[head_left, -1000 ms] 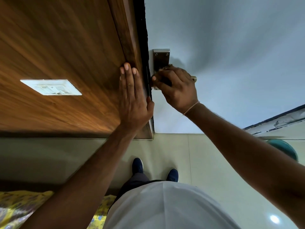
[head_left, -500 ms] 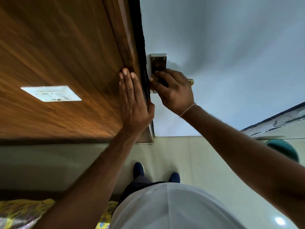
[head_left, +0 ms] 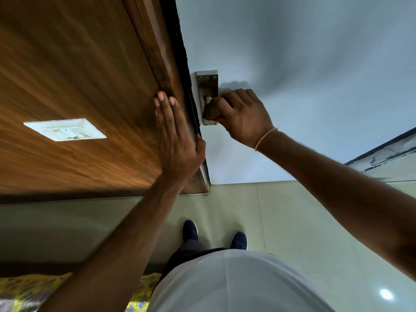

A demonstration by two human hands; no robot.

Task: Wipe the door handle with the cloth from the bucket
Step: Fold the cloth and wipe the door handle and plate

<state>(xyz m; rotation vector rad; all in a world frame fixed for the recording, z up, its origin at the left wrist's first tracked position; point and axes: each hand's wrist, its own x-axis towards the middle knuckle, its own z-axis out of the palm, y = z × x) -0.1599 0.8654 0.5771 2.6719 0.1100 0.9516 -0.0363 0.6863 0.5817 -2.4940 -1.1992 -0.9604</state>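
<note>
The metal door handle plate [head_left: 207, 82] is fixed to the pale blue door [head_left: 292, 64] near its edge. My right hand [head_left: 245, 115] is closed around a small brown cloth [head_left: 211, 111] and presses it against the handle's lever, which is almost wholly hidden under the cloth and fingers. Only the lever's base [head_left: 207, 99] shows. My left hand [head_left: 175, 136] lies flat with fingers together on the wooden door frame [head_left: 157, 52], thumb hooked at the door's edge. The bucket is out of sight.
A white switch plate [head_left: 65, 129] sits on the wood-panelled wall to the left. Pale floor tiles [head_left: 292, 221] lie below, with my dark shoes [head_left: 190, 229]. Yellow patterned fabric [head_left: 24, 293] shows at the bottom left. A second door's frame [head_left: 382, 154] is at the right.
My right hand has slid along the handle away from the door's edge, uncovering more of the plate and the brown cloth. The left hand has stayed on the frame.
</note>
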